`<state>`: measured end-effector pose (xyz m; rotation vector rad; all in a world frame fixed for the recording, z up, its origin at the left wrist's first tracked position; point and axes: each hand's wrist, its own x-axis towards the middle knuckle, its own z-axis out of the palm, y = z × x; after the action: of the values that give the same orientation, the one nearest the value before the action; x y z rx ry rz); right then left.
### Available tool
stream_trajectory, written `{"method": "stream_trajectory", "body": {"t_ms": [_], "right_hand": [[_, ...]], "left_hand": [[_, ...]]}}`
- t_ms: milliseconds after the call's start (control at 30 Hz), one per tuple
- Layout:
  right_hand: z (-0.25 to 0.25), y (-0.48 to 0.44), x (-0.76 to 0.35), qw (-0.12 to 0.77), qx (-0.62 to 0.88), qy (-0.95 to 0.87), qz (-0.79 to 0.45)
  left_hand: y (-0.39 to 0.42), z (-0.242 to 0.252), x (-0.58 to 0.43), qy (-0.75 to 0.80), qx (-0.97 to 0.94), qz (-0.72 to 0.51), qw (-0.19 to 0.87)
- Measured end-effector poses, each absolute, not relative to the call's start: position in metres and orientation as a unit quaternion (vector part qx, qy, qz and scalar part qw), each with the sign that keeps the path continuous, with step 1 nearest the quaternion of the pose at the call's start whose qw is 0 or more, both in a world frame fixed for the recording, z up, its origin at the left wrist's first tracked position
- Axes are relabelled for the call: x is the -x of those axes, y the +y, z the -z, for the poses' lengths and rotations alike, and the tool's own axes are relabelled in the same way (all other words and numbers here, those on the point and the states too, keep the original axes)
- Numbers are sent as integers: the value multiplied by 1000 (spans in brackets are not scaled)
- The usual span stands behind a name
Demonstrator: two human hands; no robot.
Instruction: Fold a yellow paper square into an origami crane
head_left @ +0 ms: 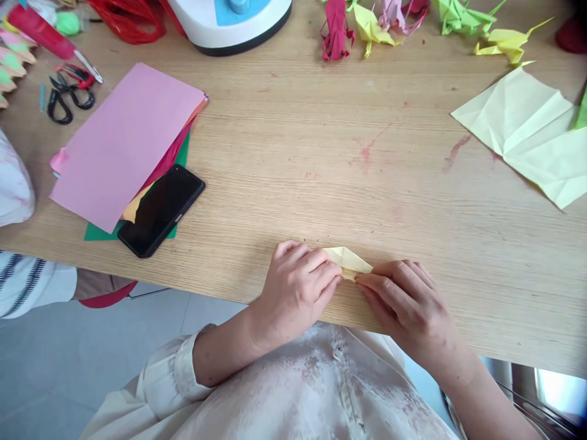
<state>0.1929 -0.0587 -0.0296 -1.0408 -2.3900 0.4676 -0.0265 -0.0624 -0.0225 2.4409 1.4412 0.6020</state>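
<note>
A small piece of pale yellow folded paper (345,260) lies between my hands, close to the table's front edge. My left hand (298,284) grips its left end, with the fingers closed over part of the paper. At the right end, my right hand (406,299) pinches the lower corner between thumb and fingers. The paper's middle shows creases and a raised flap, while both ends are hidden under my fingers.
Left on the wooden table (284,140) are a stack of coloured paper (128,140), a black phone (161,211) and scissors (68,95). Origami figures (337,30) stand at the back. A creased pale yellow sheet (518,131) lies right. Another person's sleeve (36,284) shows left.
</note>
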Motion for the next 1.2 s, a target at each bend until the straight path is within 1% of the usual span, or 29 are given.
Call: {"method": "stream_trajectory", "body": {"t_ms": [100, 467, 700, 867, 1200], "right_hand": [[31, -58, -195, 239, 391, -873, -165], [26, -60, -200, 232, 441, -848, -179], [27, -62, -191, 232, 475, -821, -214], [27, -61, -189, 217, 499, -812, -212], [27, -61, -180, 217, 539, -785, -215]], "left_hand": [[-61, 21, 25, 500, -831, -204, 130], [-63, 19, 27, 489, -845, -189, 109], [-62, 19, 27, 499, -832, -198, 139], [-63, 18, 24, 519, -813, -210, 157], [-60, 13, 18, 553, -795, -177, 175]]}}
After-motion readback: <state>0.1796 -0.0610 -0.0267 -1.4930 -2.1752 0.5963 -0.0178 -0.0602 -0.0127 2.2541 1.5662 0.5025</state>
